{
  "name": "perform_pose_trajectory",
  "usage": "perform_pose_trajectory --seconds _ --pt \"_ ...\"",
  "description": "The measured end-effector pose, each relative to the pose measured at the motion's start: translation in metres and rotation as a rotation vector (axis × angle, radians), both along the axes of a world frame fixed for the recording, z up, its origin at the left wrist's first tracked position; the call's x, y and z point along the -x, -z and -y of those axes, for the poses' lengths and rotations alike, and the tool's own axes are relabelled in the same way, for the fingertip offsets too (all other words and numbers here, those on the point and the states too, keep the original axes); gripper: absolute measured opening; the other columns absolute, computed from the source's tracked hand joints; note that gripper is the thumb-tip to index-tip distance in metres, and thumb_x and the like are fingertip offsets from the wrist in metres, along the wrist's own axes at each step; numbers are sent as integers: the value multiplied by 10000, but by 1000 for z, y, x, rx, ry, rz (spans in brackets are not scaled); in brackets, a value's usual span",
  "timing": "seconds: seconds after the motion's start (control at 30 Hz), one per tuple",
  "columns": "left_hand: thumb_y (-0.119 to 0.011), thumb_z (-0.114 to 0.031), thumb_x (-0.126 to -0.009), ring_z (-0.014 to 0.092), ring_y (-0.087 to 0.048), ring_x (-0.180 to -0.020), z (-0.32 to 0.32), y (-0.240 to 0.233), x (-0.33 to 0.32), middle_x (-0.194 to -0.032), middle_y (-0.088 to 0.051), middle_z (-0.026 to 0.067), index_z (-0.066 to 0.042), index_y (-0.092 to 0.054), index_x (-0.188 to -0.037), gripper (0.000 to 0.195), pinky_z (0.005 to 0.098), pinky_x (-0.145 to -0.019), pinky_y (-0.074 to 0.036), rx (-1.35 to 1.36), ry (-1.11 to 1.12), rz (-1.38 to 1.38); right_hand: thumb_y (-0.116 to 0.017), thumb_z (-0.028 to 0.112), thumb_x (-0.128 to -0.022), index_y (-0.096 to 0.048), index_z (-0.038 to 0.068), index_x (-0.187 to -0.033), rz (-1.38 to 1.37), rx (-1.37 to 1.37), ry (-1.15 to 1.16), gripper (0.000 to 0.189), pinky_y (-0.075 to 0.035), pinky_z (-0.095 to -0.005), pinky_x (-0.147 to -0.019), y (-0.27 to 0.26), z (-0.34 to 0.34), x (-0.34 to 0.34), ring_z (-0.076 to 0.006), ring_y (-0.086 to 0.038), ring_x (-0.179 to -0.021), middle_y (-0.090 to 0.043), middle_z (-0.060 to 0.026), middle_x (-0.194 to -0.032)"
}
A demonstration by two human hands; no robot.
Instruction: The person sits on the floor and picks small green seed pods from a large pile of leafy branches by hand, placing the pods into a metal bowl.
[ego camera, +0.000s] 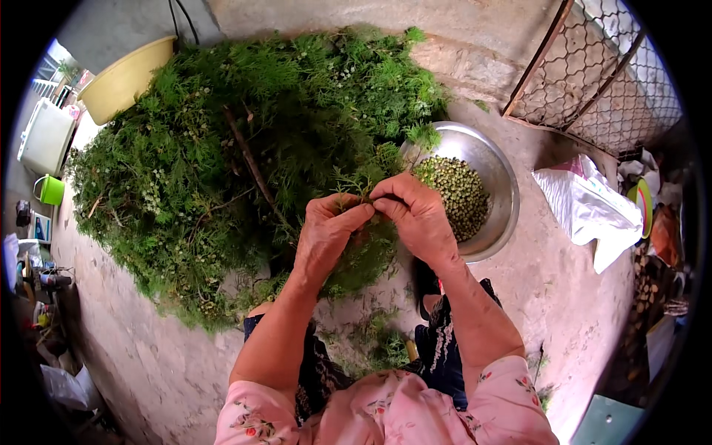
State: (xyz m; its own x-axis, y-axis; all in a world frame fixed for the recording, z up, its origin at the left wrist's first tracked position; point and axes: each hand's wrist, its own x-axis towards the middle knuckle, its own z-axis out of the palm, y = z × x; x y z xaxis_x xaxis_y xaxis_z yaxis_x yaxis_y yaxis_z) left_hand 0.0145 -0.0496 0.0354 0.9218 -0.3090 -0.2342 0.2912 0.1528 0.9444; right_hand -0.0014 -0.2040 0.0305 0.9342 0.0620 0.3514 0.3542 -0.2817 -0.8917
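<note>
Both my hands meet in front of me over a large heap of cut evergreen branches (183,144) with scale-like leaves and small pale cones. A leafy sprig (359,188) is pinched between the thumb and fingers of my left hand (334,222). My right hand (414,214) has its thumb and forefinger closed at the same sprig; whether a cone is between those fingertips is hidden. Just beyond my right hand stands a round steel basin (503,183), partly filled with small green cones (459,194). A green tip of foliage overhangs its rim.
A yellow plastic tub (128,78) leans behind the heap. At the right are a wire-mesh panel (584,78) and a white woven sack (595,200). A green bucket (51,190) stands at the left. Loose sprigs (384,339) lie on the concrete floor (150,356) between my legs.
</note>
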Motion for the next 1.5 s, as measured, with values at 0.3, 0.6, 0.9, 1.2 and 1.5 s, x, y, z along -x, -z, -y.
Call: perform_pose_trajectory --seconds 0.3,0.6,0.9,1.2,1.5 --pt "-623 -64 -761 69 -512 -525 -2 -2 0 -680 -592 0 -44 -617 -806 50 218 -461 -398 183 -55 -277 -510 4 -842 -586 0 -905 -633 -888 -124 98 -421 -213 -519 -12 11 1 -93 -525 -605 -566 -34 -768" --pt "-610 -78 -788 83 -475 -484 4 4 0 -625 -511 -4 -57 -567 -792 48 227 -424 -416 331 -182 -218 -510 88 -851 -532 -13 -950 -600 -1226 -51 143 -405 -239 -537 -10 16 0 -135 -529 -658 -561 -84 -833" --pt "-635 -120 -781 64 -458 -533 7 2 3 -618 -522 0 -12 -612 -780 111 211 -463 -355 171 -92 -117 -642 106 -800 -605 15 -925 -521 -678 47 159 -363 -158 -491 -11 -5 6 -26 -457 -566 -540 21 -659" --pt "-648 -137 -772 36 -404 -469 5 -1 7 -550 -488 -33 -40 -629 -733 106 199 -397 -282 -16 -19 -52 -617 117 -821 -627 44 -922 -517 -487 47 126 -395 -167 -523 -12 -6 9 -32 -478 -599 -555 15 -711" --pt "-621 -108 -770 48 -419 -455 -5 -3 7 -534 -463 -33 -47 -598 -745 70 200 -371 -278 190 -13 -200 -588 147 -844 -590 22 -929 -828 -1079 -140 151 -366 -190 -452 -2 -6 8 -73 -462 -524 -540 3 -661"
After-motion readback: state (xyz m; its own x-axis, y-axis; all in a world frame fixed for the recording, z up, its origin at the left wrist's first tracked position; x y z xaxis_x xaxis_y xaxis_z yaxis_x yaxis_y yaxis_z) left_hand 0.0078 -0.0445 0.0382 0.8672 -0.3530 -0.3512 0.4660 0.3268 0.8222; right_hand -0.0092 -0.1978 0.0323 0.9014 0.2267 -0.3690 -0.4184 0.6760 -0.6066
